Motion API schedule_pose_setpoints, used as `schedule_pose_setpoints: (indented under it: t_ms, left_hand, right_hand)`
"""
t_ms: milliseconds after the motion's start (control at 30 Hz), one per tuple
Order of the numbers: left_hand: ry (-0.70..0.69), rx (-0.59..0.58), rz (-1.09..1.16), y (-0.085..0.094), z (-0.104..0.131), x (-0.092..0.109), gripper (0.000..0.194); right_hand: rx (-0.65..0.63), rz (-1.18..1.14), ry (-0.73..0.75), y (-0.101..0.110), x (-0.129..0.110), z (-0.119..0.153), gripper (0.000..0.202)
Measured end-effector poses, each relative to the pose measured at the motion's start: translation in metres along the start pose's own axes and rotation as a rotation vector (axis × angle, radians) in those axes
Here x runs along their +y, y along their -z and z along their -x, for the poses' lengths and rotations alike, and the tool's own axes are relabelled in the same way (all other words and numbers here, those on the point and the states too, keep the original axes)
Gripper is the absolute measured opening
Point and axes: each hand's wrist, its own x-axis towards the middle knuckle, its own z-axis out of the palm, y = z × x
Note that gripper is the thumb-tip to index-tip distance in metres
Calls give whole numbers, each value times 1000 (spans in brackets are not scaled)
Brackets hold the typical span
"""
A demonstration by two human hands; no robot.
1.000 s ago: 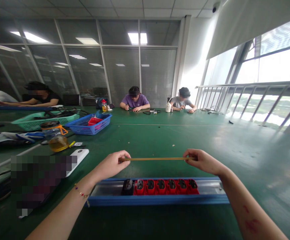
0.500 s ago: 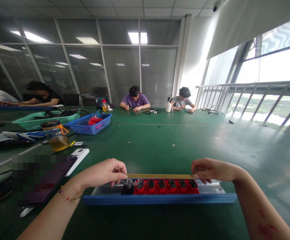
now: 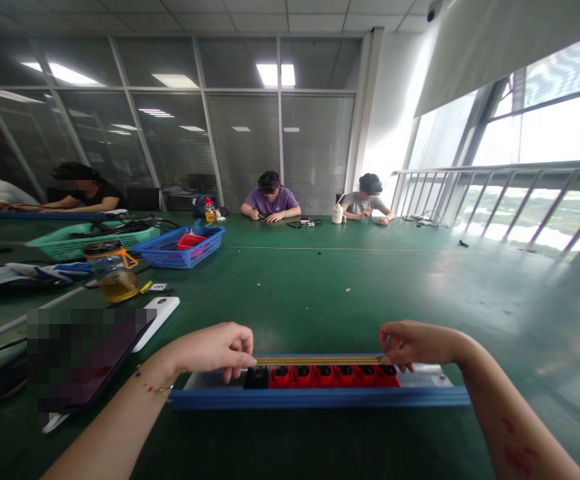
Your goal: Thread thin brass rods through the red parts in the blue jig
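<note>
My left hand (image 3: 235, 352) pinches the left end of thin brass-coloured strips (image 3: 319, 361), and my right hand (image 3: 398, 347) pinches their right end. The strips run level from hand to hand over the far side of a row of sockets. Those are red sockets (image 3: 324, 378) with black inserts, plus one black socket (image 3: 257, 379) at the left end. They sit in a long metal housing (image 3: 320, 398) with blue side walls, lying on the table. Whether the strips touch the sockets I cannot tell.
To the left lie a tablet-like dark device (image 3: 95, 367), a white object (image 3: 157, 323) and a jar of yellow liquid (image 3: 119, 283). Behind them stand a blue basket (image 3: 180, 257) and a green basket (image 3: 70, 248). Several people sit along the green table (image 3: 290, 293).
Both hands have brought the strips slightly nearer to me and lower in view, so that they now cover the far part of the sockets. The housing's far blue wall shows behind them.
</note>
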Motion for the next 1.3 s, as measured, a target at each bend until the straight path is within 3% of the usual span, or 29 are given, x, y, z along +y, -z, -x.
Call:
schedule_pose_setpoints:
  t_ms: [267,767,867,1033,1200,1300]
  left_hand:
    - [18,14,-113,1,1,0,35]
    - [-62,213,-412,5,9,17,26]
    - [-82,314,-475,6,16,24,25]
    - [-172,577,-630,16,37,32,25]
    - [-192,863,-764,32,53,21,26]
    - [-132,890,-777,40,51,11,26]
  right_hand:
    - [18,98,-35,0,1,-2,30]
    - [33,127,-16,0,3,-5,29]
    - [27,112,-19,0,3,-6,29]
    - [26,110,-24,0,3,-4,33]
    - [24,82,-63,1,3,0,33]
    - [19,57,-86,2,6,2,34]
